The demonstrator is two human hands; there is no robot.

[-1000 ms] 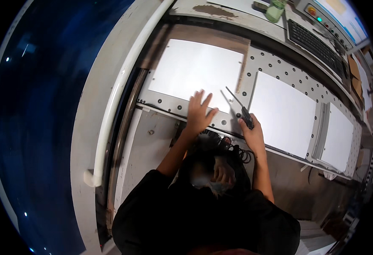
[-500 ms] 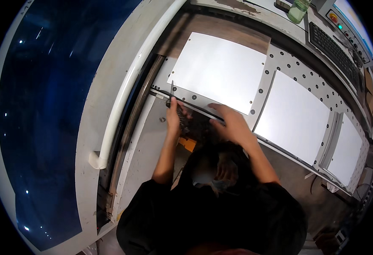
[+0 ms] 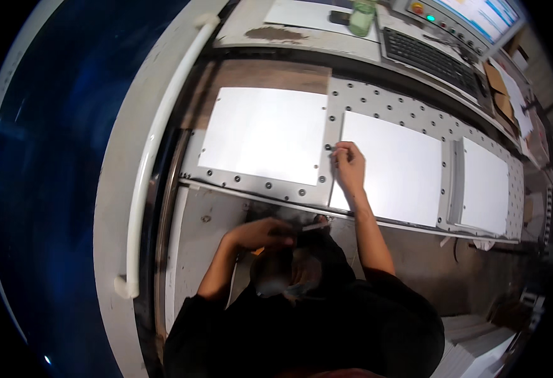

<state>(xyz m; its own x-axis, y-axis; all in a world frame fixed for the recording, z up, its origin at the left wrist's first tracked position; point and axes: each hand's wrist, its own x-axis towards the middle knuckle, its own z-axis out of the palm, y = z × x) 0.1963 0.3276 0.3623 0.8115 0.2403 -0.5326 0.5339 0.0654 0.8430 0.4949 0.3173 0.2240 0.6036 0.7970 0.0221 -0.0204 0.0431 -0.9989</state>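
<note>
My left hand (image 3: 261,234) is low in front of my body, closed and palm down. A thin pale strip (image 3: 315,226) shows just right of its fingers against dark clothing; I cannot tell whether it belongs to something held. My right hand (image 3: 350,167) reaches over the perforated grey table (image 3: 390,103), fingers pinched at the left edge of the middle white sheets (image 3: 393,167). Whatever lies between those fingertips is hidden. Left of it, a white sheet (image 3: 267,132) lies partly over a brown board (image 3: 289,74).
A third white stack (image 3: 486,186) sits at right beside a grey bar (image 3: 456,183). Behind are a keyboard (image 3: 428,62), a green jar (image 3: 361,17) and a control panel with a screen (image 3: 453,25). A white rail (image 3: 163,138) borders a large blue panel (image 3: 49,157) on the left.
My left hand has drawn back toward my body from the left sheet's near corner, where it held a dark tool with a thin tip. My right hand has moved to the middle sheets. The view has shifted.
</note>
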